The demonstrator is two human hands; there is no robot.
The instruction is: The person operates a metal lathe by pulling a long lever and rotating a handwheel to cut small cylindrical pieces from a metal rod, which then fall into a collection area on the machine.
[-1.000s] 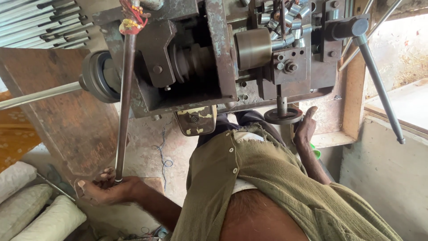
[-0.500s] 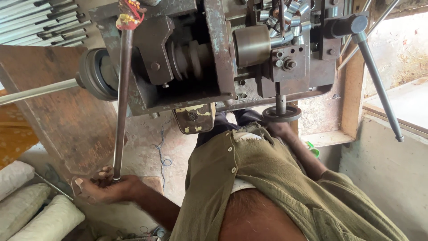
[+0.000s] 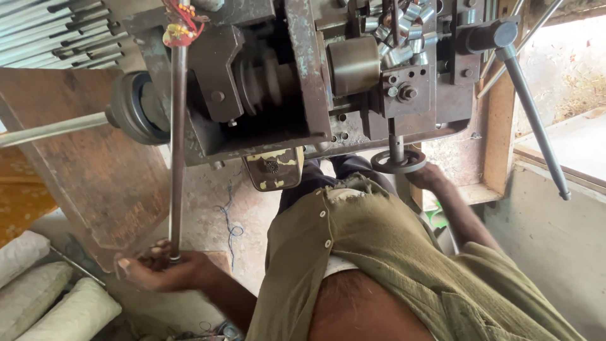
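**Two hands on one old machine**

Head view: your left hand (image 3: 165,270) cups, fingers curled, the lower end of one long steel lever (image 3: 177,151) hanging from the machine (image 3: 303,82). Your right hand (image 3: 428,177) touches the one small handwheel (image 3: 398,161) beneath the machine; its grip you cannot tell. A second long handle (image 3: 533,117) slants at right. Three pale sacks (image 3: 38,290) lie lower left.

The right hand (image 3: 428,177) hides behind the handwheel (image 3: 398,161) (its grip unclear); machine top cropped.
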